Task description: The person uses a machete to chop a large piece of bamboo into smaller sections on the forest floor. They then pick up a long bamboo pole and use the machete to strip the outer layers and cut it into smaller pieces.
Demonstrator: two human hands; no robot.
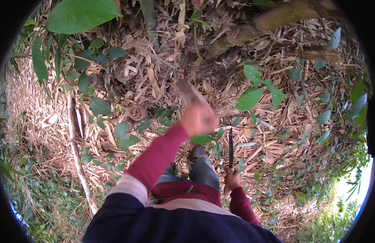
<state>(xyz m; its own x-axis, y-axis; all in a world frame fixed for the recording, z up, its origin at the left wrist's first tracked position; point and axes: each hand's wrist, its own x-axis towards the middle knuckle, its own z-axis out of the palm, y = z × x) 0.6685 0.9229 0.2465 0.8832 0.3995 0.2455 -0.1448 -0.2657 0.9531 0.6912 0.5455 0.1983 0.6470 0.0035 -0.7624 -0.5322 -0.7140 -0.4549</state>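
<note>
Red-sleeved, the left arm reaches out from the near edge toward the middle of the scene. The left hand [198, 118] is closed in a fist around the handle of a broad blade [188, 93], though motion blur hides the individual fingers. That blade rises from the top of the fist and points to the far left, its long axis running diagonally away from the person. It appears brownish-grey and smeared; its edge cannot be made out.

The right hand [233, 178] sits lower and nearer, close to the body, with its fingers wrapped around the lower part of a thin dark stick [231, 150]. The stick stands nearly upright in the view, its long axis running near to far, its free end pointing away above the hand and just right of the left fist. The two hands are apart, the left one farther out.

Below the hands, a grey trouser leg [203, 172] and a dark shoe [196, 152] are visible. Ground cover is dry straw-coloured leaf litter [126, 77] with green broad-leaved plants [252, 95] scattered through it. A thick bamboo stem [272, 20] lies across the far right, and a pale thin branch [78, 154] runs along the left.
</note>
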